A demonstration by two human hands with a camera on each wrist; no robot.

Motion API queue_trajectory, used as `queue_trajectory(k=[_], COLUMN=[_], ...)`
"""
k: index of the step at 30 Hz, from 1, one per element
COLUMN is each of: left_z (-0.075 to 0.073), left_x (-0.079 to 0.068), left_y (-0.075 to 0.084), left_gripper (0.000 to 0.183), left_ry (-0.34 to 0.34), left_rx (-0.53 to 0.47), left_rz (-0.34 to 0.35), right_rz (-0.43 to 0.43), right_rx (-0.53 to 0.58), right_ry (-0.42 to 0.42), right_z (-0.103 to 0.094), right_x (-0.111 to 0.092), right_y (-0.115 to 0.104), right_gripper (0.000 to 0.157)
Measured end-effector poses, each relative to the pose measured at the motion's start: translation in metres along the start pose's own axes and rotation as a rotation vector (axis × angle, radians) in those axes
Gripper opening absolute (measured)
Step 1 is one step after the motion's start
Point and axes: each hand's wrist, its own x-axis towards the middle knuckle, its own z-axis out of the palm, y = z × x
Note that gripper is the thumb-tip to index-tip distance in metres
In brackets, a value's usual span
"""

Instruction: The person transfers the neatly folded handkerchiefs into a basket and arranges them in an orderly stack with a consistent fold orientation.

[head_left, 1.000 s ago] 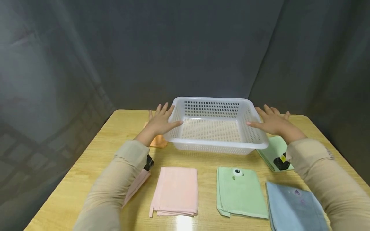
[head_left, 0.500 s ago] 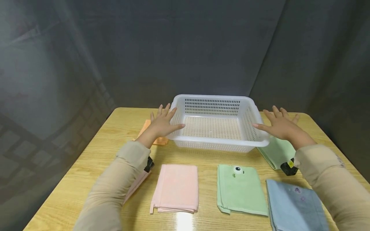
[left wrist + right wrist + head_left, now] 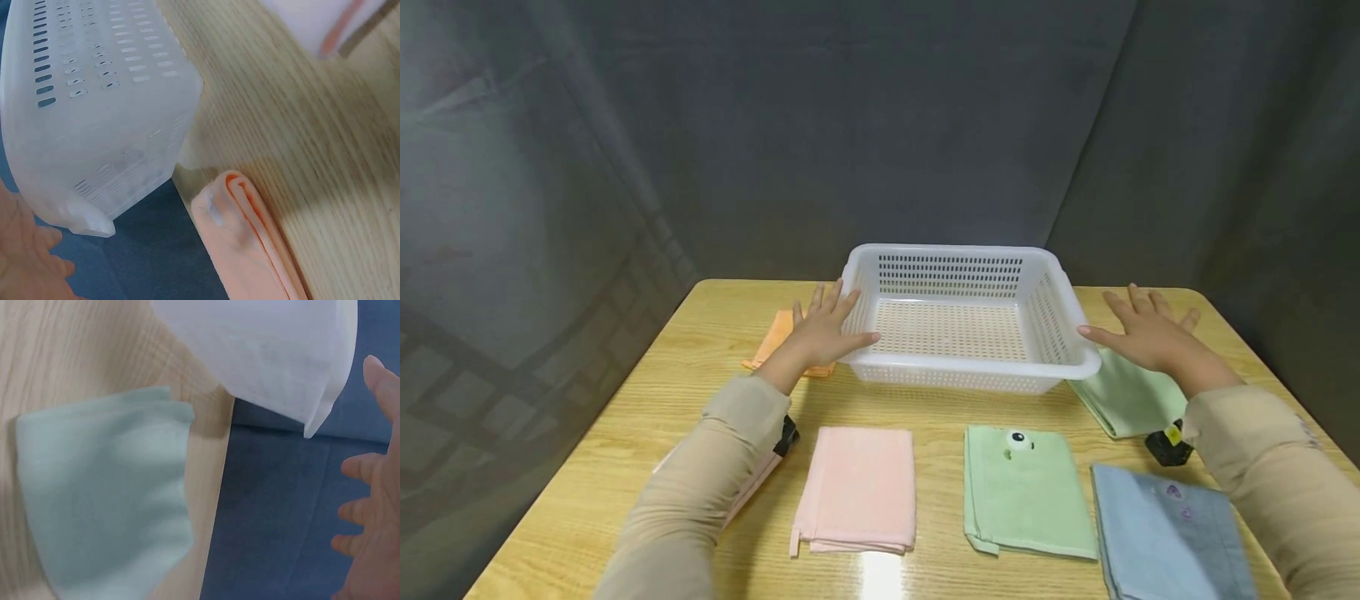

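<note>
A white perforated plastic basket (image 3: 970,371) stands at the back of the table with nothing in it. My left hand (image 3: 822,335) is spread beside its left end, the thumb overlapping the basket's rim in the head view. To the right of the basket, my right hand (image 3: 1153,337) hovers with fingers splayed, apart from the rim. Under the left hand lies a folded orange towel (image 3: 240,240). A folded green towel (image 3: 112,494) lies below the right hand. Neither hand holds anything.
Along the front of the wooden table (image 3: 940,500) lie a folded pink towel (image 3: 857,492), a green towel with an eye motif (image 3: 1028,500) and a blue towel (image 3: 1172,533). Another pink towel (image 3: 752,483) is partly hidden by the left sleeve. Dark curtains (image 3: 880,125) hang behind.
My right hand has moved to the right, away from the basket's rim. The left hand has shifted slightly down and stays near the rim. The basket and towels stay put.
</note>
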Motion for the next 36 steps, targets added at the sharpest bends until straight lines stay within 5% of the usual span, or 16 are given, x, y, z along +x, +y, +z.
queue_trajectory(k=[36], left_z=[0.008], left_x=[0.003], left_y=[-0.001], left_gripper=[0.086], left_ry=[-0.01], left_rx=[-0.021], left_rz=[0.054], right_rz=[0.116], right_rx=[0.132], right_ry=[-0.091], right_z=[0.032], right_x=[-0.016], right_y=[0.055], right_gripper=[0.092])
